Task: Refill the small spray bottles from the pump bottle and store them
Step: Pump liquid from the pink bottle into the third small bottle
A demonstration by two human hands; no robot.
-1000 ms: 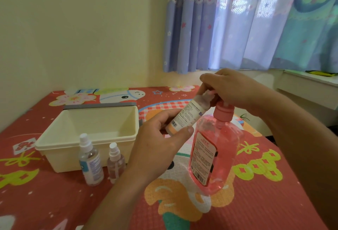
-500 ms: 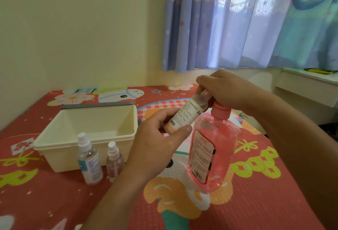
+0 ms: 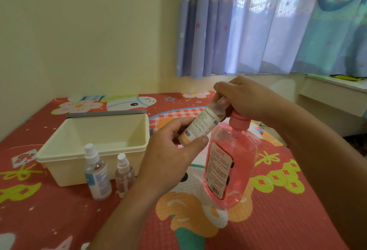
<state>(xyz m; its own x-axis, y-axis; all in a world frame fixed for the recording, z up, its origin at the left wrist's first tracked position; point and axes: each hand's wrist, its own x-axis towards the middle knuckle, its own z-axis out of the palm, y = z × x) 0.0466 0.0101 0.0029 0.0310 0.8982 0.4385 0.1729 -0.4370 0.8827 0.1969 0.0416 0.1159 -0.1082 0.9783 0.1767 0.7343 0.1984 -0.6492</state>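
Pump bottle (image 3: 232,162): still being pressed by the curled right hand (image 3: 250,98).
Small bottle (image 3: 200,125): being gripped by the left hand (image 3: 168,154) at the spout — refill unfinished.

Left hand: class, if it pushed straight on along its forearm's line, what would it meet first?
Probably the right hand, on top of the pump bottle: the small bottle that the left hand grips has its neck under those fingers. Depth is unclear, so it might graze the pump bottle first.

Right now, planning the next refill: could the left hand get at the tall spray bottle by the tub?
Probably not yet: the left hand grips the labelled bottle. Once freed, nothing stands between it and the tall spray bottle.
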